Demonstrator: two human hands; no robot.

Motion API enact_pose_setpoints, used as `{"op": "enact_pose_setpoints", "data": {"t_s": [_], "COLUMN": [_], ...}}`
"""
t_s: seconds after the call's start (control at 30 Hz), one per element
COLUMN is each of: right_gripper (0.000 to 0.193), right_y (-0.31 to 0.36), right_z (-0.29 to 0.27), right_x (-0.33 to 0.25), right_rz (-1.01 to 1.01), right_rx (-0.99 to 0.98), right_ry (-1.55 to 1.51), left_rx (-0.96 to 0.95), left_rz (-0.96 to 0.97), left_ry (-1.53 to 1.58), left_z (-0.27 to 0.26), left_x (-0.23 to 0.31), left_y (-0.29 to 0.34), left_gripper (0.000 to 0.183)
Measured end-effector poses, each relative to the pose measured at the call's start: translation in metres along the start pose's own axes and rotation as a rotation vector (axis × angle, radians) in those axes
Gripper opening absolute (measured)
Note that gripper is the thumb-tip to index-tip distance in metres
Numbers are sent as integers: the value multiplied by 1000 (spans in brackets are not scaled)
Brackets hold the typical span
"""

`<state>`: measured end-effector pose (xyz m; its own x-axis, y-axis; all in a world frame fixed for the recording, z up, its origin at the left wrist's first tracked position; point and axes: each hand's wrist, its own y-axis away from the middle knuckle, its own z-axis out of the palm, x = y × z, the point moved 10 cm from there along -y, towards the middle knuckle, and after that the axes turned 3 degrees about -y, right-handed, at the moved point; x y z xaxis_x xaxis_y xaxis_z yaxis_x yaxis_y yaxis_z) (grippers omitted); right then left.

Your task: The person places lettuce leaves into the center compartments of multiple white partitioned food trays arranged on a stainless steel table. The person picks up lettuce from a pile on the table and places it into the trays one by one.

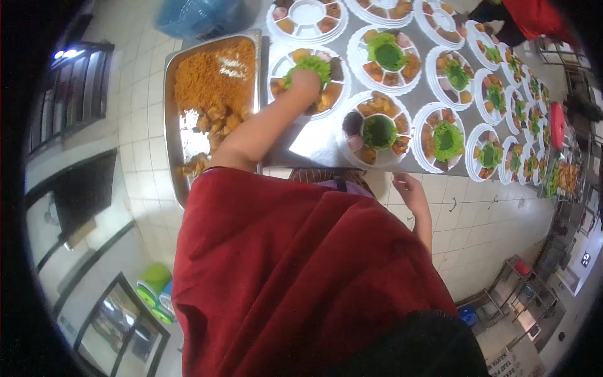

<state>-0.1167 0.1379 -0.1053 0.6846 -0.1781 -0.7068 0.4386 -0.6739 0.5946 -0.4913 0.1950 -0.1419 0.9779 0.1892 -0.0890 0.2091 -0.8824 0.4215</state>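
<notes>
My left hand point(306, 85) reaches down onto the lettuce point(312, 65) in the middle of a round white divided plate point(342, 94). Its fingers point down and are hidden, so whether they grip the leaves does not show. Orange and brown foods fill the compartments round the lettuce. Low beside the near edge of the table, my right hand point(410, 190) hangs loosely with bent, parted fingers and nothing in it. Nearest to it are two filled plates, one with a green lettuce centre point(379, 132), the other with a frilly lettuce centre point(447, 141).
A long metal table point(314, 139) carries rows of similar plates to the right. A deep metal tray point(168, 125) of orange-brown food stands at the left, below a blue plastic bag point(198, 16). A person in red point(537, 22) is at the far side. Tiled floor point(465, 226) shows nearby.
</notes>
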Motion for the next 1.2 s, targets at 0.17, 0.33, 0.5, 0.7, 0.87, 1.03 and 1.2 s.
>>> {"op": "enact_pose_setpoints", "data": {"t_s": [0.17, 0.33, 0.5, 0.7, 0.87, 1.03, 1.2], "right_gripper": [28, 29, 35, 34, 36, 34, 37], "right_y": [18, 55, 134, 216, 285, 334, 344], "right_z": [-21, -67, -118, -192, -224, -220, -222], "right_x": [9, 85, 178, 300, 358, 414, 442], "right_rz": [6, -79, 62, 108, 183, 286, 314], "right_rx": [40, 155, 249, 513, 650, 796, 801], "right_ry": [-24, -143, -230, -375, -484, -766, -926], "left_rx": [50, 76, 50, 394, -63, -480, -485], "left_rz": [13, -21, -244, 142, 622, 1105, 1424], "left_ry": [29, 15, -15, 135, 378, 76, -8], "left_z": [4, -2, -128, -234, -187, -67, -37], "left_x": [-4, -29, 39, 285, 523, 695, 790], "left_y": [-11, -7, 20, 39, 126, 199, 248], "left_gripper": [19, 26, 28, 29, 48, 52, 50]}}
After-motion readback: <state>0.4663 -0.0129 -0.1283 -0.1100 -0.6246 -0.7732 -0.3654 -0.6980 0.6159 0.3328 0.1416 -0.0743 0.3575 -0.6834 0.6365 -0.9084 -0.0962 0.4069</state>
